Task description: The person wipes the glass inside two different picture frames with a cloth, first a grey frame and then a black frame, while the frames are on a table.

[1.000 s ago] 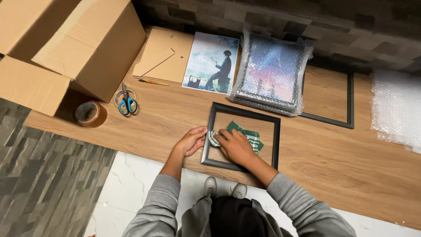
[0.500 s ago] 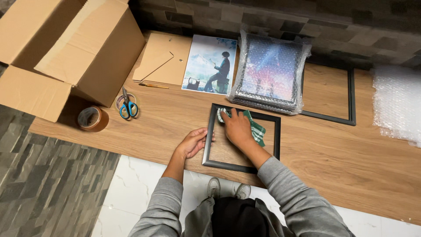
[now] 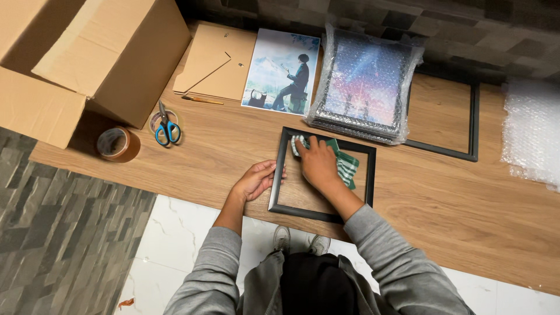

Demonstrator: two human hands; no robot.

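A black picture frame point(image 3: 370, 175) with a clear pane lies flat near the front edge of the wooden table point(image 3: 466, 198). My right hand point(image 3: 318, 163) presses a green and white striped cloth point(image 3: 345, 164) onto the pane near the frame's far left corner. My left hand point(image 3: 255, 179) grips the frame's left side and holds it steady.
An open cardboard box point(image 3: 111, 58) stands at far left, with a tape roll point(image 3: 116, 144) and blue-handled scissors point(image 3: 164, 129) beside it. Behind lie a brown backing board point(image 3: 219, 67), a picture print point(image 3: 283, 73), bubble-wrapped frames point(image 3: 364, 87), an empty black frame point(image 3: 461, 153) and bubble wrap point(image 3: 531, 134).
My right hand slid the cloth from the pane's near left part up to its far left corner. My left hand stayed on the frame's left side.
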